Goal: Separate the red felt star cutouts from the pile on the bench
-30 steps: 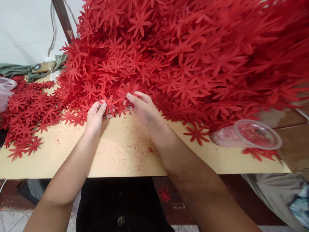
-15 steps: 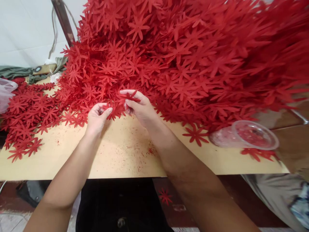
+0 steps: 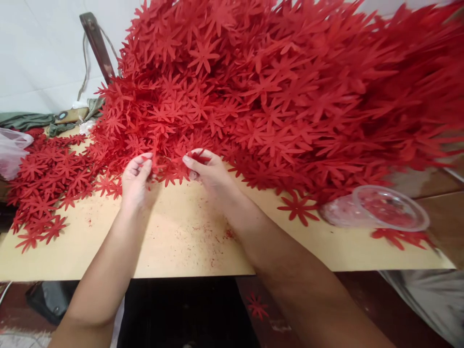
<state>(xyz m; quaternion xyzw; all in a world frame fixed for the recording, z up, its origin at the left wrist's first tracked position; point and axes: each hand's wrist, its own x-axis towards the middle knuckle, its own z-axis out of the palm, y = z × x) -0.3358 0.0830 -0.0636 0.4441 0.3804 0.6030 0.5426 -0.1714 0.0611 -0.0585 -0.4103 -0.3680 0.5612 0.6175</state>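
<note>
A large heap of red flower-shaped cutouts (image 3: 275, 96) with narrow petals covers the back of the table. At its front edge, my left hand (image 3: 136, 176) pinches a red flower cutout (image 3: 155, 159) between thumb and fingers. To the right, my right hand (image 3: 206, 168) has thumb and forefinger closed, with red petals of another flower cutout (image 3: 199, 153) showing at the fingers. The hands are a short way apart. How the pieces lie inside the fingers is partly hidden.
A clear plastic tub (image 3: 391, 208) lies tipped on the right of the table (image 3: 174, 246), beside a single flower cutout (image 3: 297, 208). Red scraps dot the tabletop. At left are a smaller flower pile (image 3: 47, 179) and a plastic bag (image 3: 14, 150). One cutout (image 3: 257, 305) lies below the table.
My hands have moved apart; the left has shifted left, and a red piece now stands upright at its fingertips. The right has closed more at thumb and forefinger. The view has tilted slightly.
</note>
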